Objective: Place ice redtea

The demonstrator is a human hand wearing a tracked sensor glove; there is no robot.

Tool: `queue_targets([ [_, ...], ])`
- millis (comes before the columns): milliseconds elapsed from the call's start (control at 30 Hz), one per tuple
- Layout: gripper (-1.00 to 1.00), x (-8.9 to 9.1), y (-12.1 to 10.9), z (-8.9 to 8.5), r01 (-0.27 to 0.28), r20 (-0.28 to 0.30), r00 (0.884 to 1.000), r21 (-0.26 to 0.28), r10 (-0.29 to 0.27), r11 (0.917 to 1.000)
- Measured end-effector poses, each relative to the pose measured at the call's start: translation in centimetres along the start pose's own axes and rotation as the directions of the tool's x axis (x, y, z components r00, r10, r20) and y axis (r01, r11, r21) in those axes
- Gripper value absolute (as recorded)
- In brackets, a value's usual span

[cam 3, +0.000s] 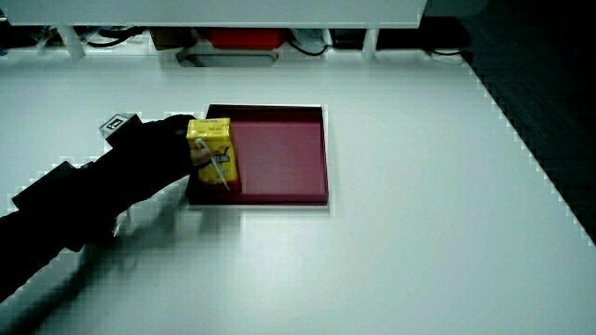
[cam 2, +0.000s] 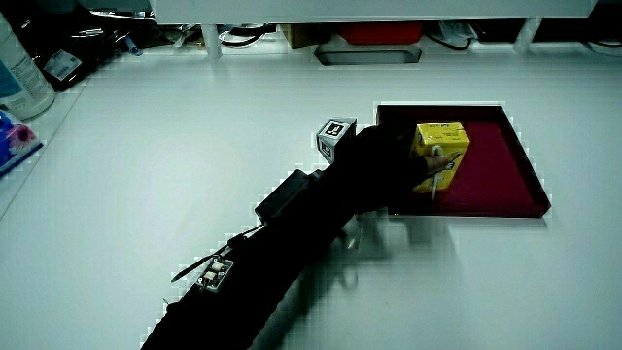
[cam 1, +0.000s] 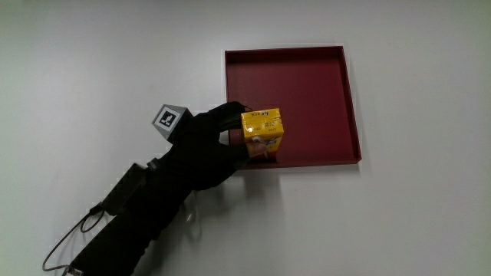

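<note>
A yellow ice red tea carton [cam 1: 262, 133] [cam 2: 440, 156] [cam 3: 213, 154] is upright in the grip of the black-gloved hand [cam 1: 217, 142] [cam 2: 387, 163] [cam 3: 154, 149]. The carton is over the corner of the dark red tray [cam 1: 307, 92] [cam 2: 491, 175] [cam 3: 279, 158] that lies nearest the person. The hand reaches in from beside the tray, its fingers curled around the carton. A patterned cube [cam 1: 170, 120] [cam 2: 335, 134] [cam 3: 118, 125] sits on the back of the hand. Whether the carton rests on the tray floor I cannot tell.
A white table [cam 1: 414, 215] carries the tray. In a side view a pale bottle [cam 2: 21, 73] and small items stand at the table's edge. A low partition with red and grey boxes [cam 3: 244, 39] under it runs along the table's end.
</note>
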Motion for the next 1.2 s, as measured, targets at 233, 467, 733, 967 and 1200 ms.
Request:
queue_targets([
  [233, -0.30, -0.2, 0.0, 0.0, 0.000, 0.005, 1.000, -0.001, 0.000, 1.0000],
  [467, -0.52, -0.1, 0.0, 0.0, 0.002, 0.015, 1.000, 0.000, -0.001, 1.0000],
  [733, -0.76, 0.5, -0.7, 0.3, -0.032, 0.093, 0.995, 0.014, 0.030, 0.9994],
  [967, -0.97, 3.2, -1.9, 1.9, -0.040, 0.044, 0.998, -0.001, 0.040, 0.9992],
  [1200, -1.00, 5.7, -3.4, 3.2, -0.084, -0.037, 0.996, -0.094, 0.081, 0.9920],
])
